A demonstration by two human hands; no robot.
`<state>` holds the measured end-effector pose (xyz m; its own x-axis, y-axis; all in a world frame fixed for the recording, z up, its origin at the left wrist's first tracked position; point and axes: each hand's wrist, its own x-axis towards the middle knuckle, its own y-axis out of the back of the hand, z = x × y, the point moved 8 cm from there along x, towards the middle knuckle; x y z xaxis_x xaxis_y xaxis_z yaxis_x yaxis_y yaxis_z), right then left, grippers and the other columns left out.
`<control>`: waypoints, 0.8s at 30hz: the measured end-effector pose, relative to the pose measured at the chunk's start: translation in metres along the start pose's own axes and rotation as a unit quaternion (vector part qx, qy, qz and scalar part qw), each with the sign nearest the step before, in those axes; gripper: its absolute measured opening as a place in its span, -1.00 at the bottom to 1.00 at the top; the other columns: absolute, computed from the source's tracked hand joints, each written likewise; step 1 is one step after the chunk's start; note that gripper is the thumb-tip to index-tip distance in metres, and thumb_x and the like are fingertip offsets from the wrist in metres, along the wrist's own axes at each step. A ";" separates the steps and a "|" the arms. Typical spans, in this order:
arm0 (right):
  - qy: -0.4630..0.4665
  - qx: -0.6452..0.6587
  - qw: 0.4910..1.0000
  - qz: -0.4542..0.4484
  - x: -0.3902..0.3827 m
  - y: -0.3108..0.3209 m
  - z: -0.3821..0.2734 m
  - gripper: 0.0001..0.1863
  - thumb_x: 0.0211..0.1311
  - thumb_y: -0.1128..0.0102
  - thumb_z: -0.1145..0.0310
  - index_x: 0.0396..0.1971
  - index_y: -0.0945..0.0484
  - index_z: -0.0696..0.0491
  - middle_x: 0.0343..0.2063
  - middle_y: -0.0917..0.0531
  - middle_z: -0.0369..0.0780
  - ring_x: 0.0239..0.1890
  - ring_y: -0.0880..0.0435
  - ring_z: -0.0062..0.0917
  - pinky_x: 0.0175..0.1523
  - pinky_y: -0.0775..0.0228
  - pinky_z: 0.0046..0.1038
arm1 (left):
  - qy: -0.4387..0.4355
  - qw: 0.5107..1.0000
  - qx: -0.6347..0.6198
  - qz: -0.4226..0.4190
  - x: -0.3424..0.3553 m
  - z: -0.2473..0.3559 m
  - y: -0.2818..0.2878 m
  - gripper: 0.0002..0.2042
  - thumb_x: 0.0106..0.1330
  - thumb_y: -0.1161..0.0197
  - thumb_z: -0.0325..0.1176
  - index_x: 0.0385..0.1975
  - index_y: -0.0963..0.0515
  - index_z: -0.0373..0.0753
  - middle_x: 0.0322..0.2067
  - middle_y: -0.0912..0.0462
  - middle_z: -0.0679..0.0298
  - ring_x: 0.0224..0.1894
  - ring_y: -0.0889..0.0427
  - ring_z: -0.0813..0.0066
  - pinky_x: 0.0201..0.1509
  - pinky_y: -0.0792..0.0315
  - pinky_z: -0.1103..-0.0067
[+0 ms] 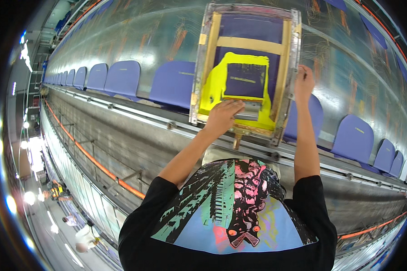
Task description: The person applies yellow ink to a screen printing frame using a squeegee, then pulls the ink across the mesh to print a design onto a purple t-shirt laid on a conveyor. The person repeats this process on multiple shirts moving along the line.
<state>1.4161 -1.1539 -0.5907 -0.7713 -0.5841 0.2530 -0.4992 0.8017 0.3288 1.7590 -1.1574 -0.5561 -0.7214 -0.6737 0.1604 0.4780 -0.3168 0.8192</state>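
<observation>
A screen printing frame (205,27) with tape borders and bright yellow ink (212,90) lies over a purple panel, which shows through its middle window. My left hand (224,113) is closed on a squeegee (248,110) with a silvery blade, low inside the frame in the ink. My right hand (304,83) has its fingers curled on the frame's right edge, near the middle of that side.
Rows of purple panels (122,77) lie along a long shiny table (167,40) on both sides of the frame. A metal rail (153,122) runs along the near edge. An orange pipe (99,162) runs nearby. Other people (86,235) are at the lower left.
</observation>
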 end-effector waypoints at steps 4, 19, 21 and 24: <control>-0.052 -0.029 0.998 -0.016 -0.016 -0.022 -0.001 -0.79 0.49 -0.12 0.30 -0.09 -0.66 0.07 -0.62 -0.51 -0.21 -0.57 -0.42 -0.49 -0.36 -0.30 -0.34 | 0.012 1.000 0.001 -0.012 -0.003 -0.019 0.007 -0.50 0.03 -0.24 -0.66 0.04 -0.70 -0.16 0.10 -0.71 0.26 0.17 -0.64 0.19 0.25 -0.53 0.35; -0.074 -0.056 0.995 -0.037 -0.006 -0.030 0.028 -0.78 0.49 -0.10 0.31 -0.10 -0.66 0.09 -0.62 -0.58 -0.13 -0.57 -0.55 -0.32 -0.33 -0.36 -0.24 | -0.024 0.996 0.083 0.016 -0.041 -0.025 -0.021 -0.48 0.05 -0.25 -0.63 0.07 -0.67 -0.07 0.16 -0.68 0.35 0.23 -0.60 0.15 0.31 -0.47 0.17; -0.110 -0.058 0.991 -0.052 -0.008 -0.025 0.019 -0.78 0.50 -0.10 0.30 -0.10 -0.66 0.08 -0.62 -0.58 -0.12 -0.57 -0.55 -0.32 -0.34 -0.36 -0.23 | -0.041 0.994 0.105 0.014 -0.038 -0.021 -0.021 -0.51 0.10 -0.23 -0.62 0.06 -0.68 -0.05 0.14 -0.69 0.32 0.20 -0.62 0.13 0.30 -0.47 0.15; -0.068 -0.075 0.995 -0.014 0.000 -0.023 0.022 -0.78 0.51 -0.09 0.29 -0.09 -0.67 0.06 -0.63 -0.58 -0.14 -0.59 -0.53 -0.36 -0.36 -0.35 -0.24 | -0.086 0.985 0.143 0.052 0.015 -0.036 -0.015 -0.57 0.14 -0.21 -0.61 0.00 -0.70 -0.05 0.07 -0.73 0.30 0.10 -0.69 0.15 0.21 -0.53 0.18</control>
<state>1.4194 -1.1699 -0.6180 -0.8088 -0.5757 0.1200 -0.4652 0.7512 0.4682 1.7588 -1.1862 -0.5858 -0.7617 -0.5621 0.3224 0.4106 -0.0338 0.9112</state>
